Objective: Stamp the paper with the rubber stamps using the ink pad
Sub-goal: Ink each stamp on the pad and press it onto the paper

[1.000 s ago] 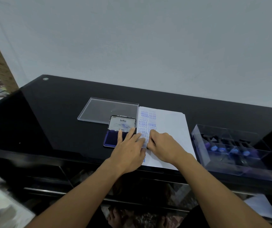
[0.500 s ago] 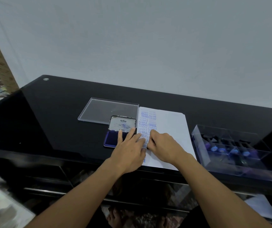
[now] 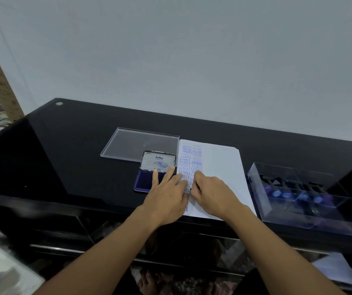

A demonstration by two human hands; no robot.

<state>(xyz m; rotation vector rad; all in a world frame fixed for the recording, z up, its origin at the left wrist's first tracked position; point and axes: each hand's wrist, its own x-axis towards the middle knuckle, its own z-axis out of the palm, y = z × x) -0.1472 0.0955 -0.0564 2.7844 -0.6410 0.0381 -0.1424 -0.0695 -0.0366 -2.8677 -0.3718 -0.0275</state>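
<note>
Clear lid (image 3: 128, 143): I note it lying flat on the black table (image 3: 75, 158), touching the paper's far left corner. It is out of use.
Ink pad (image 3: 145, 180): open, just beside the paper's left edge, with its own labelled cover (image 3: 158, 161) raised at the back. The blue pad is exposed and ready.
Left hand (image 3: 166, 199): fingers straight and spread. They lie flat across the ink pad's near corner and the paper's left edge. I judge it is steadying the sheet.
Paper (image 3: 220, 167): my landmark, a white sheet or thin stack at the table's near edge. Two columns of blue impressions run down its left margin: AMENDED, SAMPLE, EXPRESS and others too faint to read. The middle and right of the sheet are blank.
Right hand (image 3: 213, 194): on the paper's lower left, knuckles up, fingers curled down beside the second column. I cannot tell whether it grips a stamp; the hand hides it.
Stamp box (image 3: 256, 188): clear, just right of the paper, with several rubber stamps (image 3: 294, 195) lying inside.
Done: in my judgement many impressions are made and the left margin is nearly filled.
Remaining: the second column looks unfinished near the bottom, most of the sheet is unstamped, and the boxed stamps may yet be needed.
</note>
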